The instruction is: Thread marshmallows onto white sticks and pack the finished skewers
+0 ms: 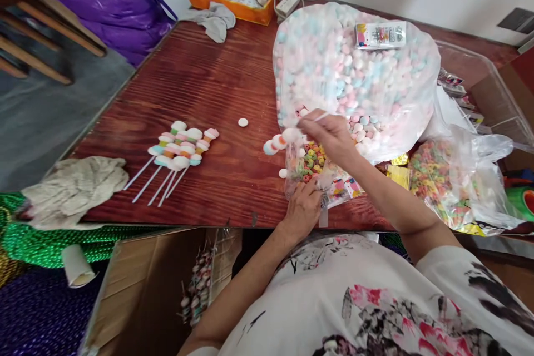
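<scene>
My right hand [331,136] is closed on a white stick, and a candy skewer [277,143] of white, pink and blue marshmallows with orange between them sticks out to its left, partly blurred. Below it, my left hand [302,207] has its fingers bent on the near edge of a plastic bag of small coloured rings [312,161]; the fingertips are partly hidden. Beyond my right hand spreads a big clear bag of pastel marshmallows [354,78]. Several finished skewers [181,146] lie side by side at the left, sticks toward me. Loose white marshmallows [242,122] rest on the table.
A crumpled cloth [79,183] hangs at the table's [146,83] left corner. At the back stand an orange box [231,0] and a power strip [287,4]. A second bag of rings [438,178] lies at right. An open carton [146,289] below contains more skewers.
</scene>
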`<action>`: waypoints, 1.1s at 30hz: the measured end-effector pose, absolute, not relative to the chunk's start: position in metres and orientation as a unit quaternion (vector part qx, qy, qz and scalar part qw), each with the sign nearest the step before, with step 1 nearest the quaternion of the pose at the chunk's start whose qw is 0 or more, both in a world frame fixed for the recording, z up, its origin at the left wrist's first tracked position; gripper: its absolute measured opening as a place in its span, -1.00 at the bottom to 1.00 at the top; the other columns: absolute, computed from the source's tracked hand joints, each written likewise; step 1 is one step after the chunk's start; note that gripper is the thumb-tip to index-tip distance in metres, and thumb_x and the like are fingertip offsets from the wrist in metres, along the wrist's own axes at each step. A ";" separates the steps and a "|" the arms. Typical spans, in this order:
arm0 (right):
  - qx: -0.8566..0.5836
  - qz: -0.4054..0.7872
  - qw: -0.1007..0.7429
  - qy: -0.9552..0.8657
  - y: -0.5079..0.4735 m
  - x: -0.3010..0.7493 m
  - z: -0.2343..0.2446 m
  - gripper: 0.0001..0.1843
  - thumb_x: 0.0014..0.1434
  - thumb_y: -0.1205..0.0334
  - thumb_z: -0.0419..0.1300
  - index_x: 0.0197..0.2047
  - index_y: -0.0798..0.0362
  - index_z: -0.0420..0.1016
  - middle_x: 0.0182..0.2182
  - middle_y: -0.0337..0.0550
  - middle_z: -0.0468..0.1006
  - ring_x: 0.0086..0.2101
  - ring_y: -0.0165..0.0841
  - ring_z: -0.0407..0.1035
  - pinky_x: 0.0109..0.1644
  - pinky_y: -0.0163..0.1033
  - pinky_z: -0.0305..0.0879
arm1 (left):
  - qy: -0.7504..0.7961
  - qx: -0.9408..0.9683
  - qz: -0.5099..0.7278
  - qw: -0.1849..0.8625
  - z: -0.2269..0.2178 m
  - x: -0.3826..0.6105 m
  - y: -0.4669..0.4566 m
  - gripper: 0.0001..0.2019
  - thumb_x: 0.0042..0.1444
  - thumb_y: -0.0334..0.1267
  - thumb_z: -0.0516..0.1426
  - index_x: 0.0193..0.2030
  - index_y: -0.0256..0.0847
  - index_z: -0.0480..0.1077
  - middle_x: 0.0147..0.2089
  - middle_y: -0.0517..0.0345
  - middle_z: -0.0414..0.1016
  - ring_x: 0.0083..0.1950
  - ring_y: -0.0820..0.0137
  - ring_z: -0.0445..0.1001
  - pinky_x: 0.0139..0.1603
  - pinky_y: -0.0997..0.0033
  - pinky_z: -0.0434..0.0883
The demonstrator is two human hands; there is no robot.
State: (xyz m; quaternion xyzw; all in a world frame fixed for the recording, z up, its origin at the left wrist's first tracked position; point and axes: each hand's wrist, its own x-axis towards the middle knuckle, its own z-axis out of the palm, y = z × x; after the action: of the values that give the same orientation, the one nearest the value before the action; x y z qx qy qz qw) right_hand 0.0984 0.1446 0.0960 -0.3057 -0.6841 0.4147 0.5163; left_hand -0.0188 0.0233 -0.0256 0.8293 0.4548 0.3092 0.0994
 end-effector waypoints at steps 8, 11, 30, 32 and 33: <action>-0.418 0.398 0.665 -0.473 0.058 0.233 0.116 -0.82 0.11 0.10 0.36 -0.42 0.02 0.62 -0.50 -0.21 0.51 -0.52 -0.46 0.33 -0.52 -0.33 0.23 | 0.479 0.762 0.360 0.244 -0.026 -0.025 0.037 -0.84 0.10 -0.38 0.22 -0.46 -0.22 0.35 -0.43 0.16 0.40 -0.33 0.35 0.42 -0.30 0.38 0.36; -0.438 0.375 0.675 -0.460 0.033 0.251 0.100 -0.81 0.11 0.12 0.35 -0.45 0.04 0.62 -0.51 -0.18 0.51 -0.52 -0.43 0.33 -0.53 -0.31 0.23 | 0.477 0.764 0.353 0.253 -0.022 -0.026 0.037 -0.83 0.13 -0.35 0.22 -0.46 -0.21 0.34 -0.44 0.19 0.41 -0.35 0.39 0.42 -0.31 0.41 0.33; -0.475 0.420 0.649 -0.421 0.009 0.246 0.034 -0.84 0.17 0.16 0.29 -0.42 -0.01 0.63 -0.47 -0.20 0.53 -0.51 -0.43 0.34 -0.49 -0.29 0.23 | 0.442 0.810 0.352 0.159 -0.024 -0.026 0.031 -0.83 0.21 -0.36 0.14 -0.42 -0.20 0.30 -0.39 0.15 0.39 -0.30 0.37 0.39 -0.26 0.39 0.35; -0.485 0.372 0.616 -0.498 0.003 0.247 0.041 -0.85 0.19 0.20 0.26 -0.38 -0.04 0.64 -0.46 -0.19 0.55 -0.44 -0.37 0.40 -0.38 -0.23 0.31 | 0.436 0.813 0.356 0.150 -0.025 -0.026 0.030 -0.83 0.22 -0.35 0.13 -0.41 -0.20 0.30 -0.38 0.14 0.39 -0.29 0.37 0.38 -0.26 0.40 0.34; -0.489 0.351 0.590 -0.537 0.001 0.248 0.045 -0.86 0.20 0.21 0.26 -0.36 -0.06 0.65 -0.44 -0.18 0.57 -0.38 -0.34 0.43 -0.30 -0.19 0.35 | 0.434 0.812 0.362 0.149 -0.025 -0.027 0.030 -0.83 0.23 -0.34 0.13 -0.40 -0.20 0.29 -0.38 0.14 0.39 -0.30 0.38 0.38 -0.27 0.41 0.34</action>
State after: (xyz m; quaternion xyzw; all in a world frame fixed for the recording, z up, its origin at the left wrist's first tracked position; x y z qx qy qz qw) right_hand 0.2484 0.0006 0.0448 -0.4894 -0.5373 0.3513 0.5902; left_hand -0.0268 0.0297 -0.0254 0.8116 0.4340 0.3616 0.1490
